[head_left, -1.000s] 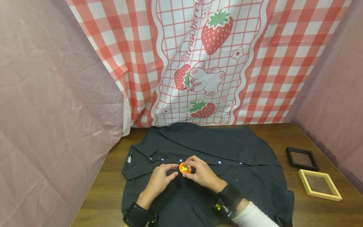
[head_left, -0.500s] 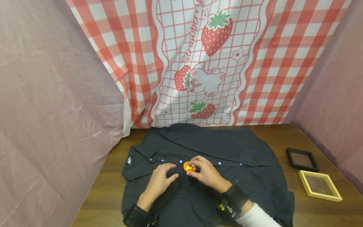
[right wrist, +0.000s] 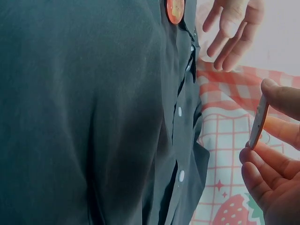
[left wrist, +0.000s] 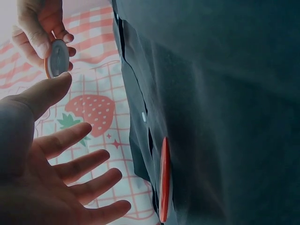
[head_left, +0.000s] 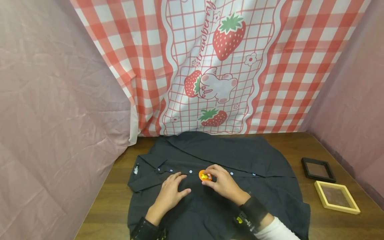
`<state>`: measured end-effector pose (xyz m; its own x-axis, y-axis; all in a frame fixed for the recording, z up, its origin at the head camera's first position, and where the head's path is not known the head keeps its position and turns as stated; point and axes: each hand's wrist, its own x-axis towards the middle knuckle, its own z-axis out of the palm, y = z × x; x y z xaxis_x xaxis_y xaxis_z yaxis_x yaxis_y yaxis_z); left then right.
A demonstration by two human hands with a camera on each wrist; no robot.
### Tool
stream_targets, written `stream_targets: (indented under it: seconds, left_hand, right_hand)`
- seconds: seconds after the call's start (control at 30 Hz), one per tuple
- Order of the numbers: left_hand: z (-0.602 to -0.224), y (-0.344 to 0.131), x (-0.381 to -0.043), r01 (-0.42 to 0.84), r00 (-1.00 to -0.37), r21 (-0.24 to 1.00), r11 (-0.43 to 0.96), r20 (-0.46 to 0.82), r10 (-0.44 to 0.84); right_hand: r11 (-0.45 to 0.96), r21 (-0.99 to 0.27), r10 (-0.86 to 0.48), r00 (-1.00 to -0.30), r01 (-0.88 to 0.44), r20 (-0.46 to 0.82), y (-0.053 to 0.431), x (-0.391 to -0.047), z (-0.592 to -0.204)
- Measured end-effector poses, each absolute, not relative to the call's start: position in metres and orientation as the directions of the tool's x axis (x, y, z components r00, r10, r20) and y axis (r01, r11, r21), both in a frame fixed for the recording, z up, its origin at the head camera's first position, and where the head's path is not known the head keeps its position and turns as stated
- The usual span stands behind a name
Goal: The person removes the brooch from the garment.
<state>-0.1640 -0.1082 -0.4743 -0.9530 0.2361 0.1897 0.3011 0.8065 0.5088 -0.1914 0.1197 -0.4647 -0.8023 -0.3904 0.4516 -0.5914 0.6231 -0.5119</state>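
Between right thumb and fingers, my right hand (head_left: 223,185) pinches a round orange pin badge (head_left: 205,175) with a yellow figure on its face. Its pale back with a pin shows in the left wrist view, where the badge (left wrist: 58,58) is apart from my left hand (left wrist: 70,164). That left hand hovers over the dark button-up shirt (head_left: 198,210), fingers spread and holding nothing. A second, reddish round badge (right wrist: 176,10) lies flat against the shirt; the left wrist view shows this badge (left wrist: 164,180) edge-on. In the head view it is not visible.
The shirt lies spread over a wooden table (head_left: 102,196), its collar to the left and pale buttons (head_left: 190,171) along the placket. At the right are a black frame (head_left: 318,170) and a pale yellow frame (head_left: 337,197). A strawberry-print cloth (head_left: 216,83) hangs behind.
My right hand has drawn the badge to the right, away from my left hand. The left fingers, earlier at the badge's edge, have let go and spread wider.
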Motion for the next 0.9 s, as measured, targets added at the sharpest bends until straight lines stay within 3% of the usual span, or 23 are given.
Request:
stream_targets:
  seconds: [0.9]
  left_hand:
    - [-0.475,-0.113,-0.162,0.262,-0.963,0.508,0.82,0.077,0.26]
  right_hand:
    - [0.642,-0.538,-0.306,-0.826,-0.546,0.474,0.146,-0.189,-0.465]
